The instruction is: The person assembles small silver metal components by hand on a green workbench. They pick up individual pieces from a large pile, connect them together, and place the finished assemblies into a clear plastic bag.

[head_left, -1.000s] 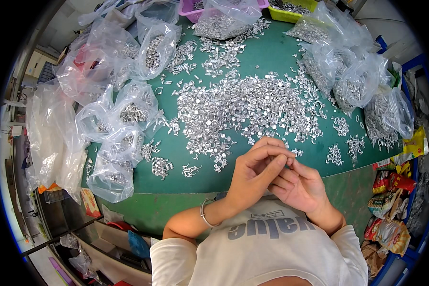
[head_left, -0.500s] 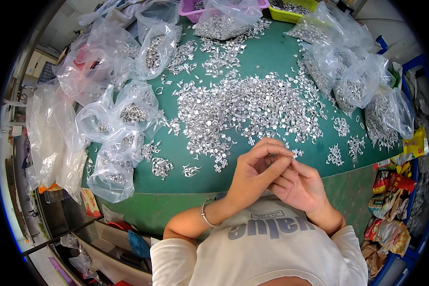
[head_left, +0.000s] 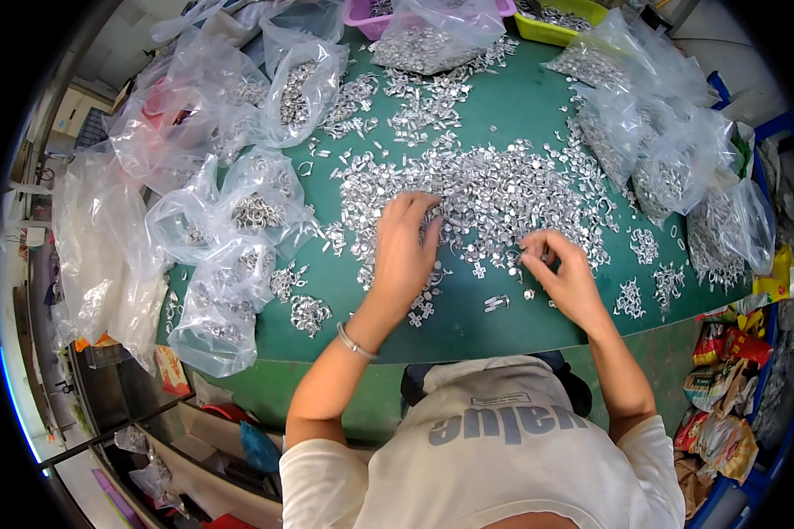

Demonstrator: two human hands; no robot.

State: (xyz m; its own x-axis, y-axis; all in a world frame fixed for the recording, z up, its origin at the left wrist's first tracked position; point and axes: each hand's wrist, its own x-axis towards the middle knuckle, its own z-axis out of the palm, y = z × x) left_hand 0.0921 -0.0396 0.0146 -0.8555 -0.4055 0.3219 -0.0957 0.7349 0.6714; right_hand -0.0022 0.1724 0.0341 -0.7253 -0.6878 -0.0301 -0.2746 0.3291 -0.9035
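A broad pile of small silvery metal pieces (head_left: pixel 494 189) covers the middle of the green table (head_left: pixel 450 335). My left hand (head_left: pixel 401 251) rests at the pile's left part, its thumb apart from the fingers and its fingertips among the pieces. At the pile's near right edge is my right hand (head_left: pixel 563 271), with curled fingers and thumb and forefinger close together. Whatever lies between those two tips is too small to make out. Between the hands, a few metal pieces (head_left: pixel 496 303) lie apart from the pile, nearer the table's front edge.
Clear plastic bags of metal parts (head_left: pixel 220 300) crowd the left side, and more bags (head_left: pixel 670 176) stand on the right. Small separate heaps (head_left: pixel 309 315) lie beside them. A purple basket (head_left: pixel 362 19) and a yellow tray (head_left: pixel 538 32) stand at the back.
My hands were together near the table's front edge, fingertips meeting. They have parted and reached forward, the left to the pile's left part, the right to its near right edge.
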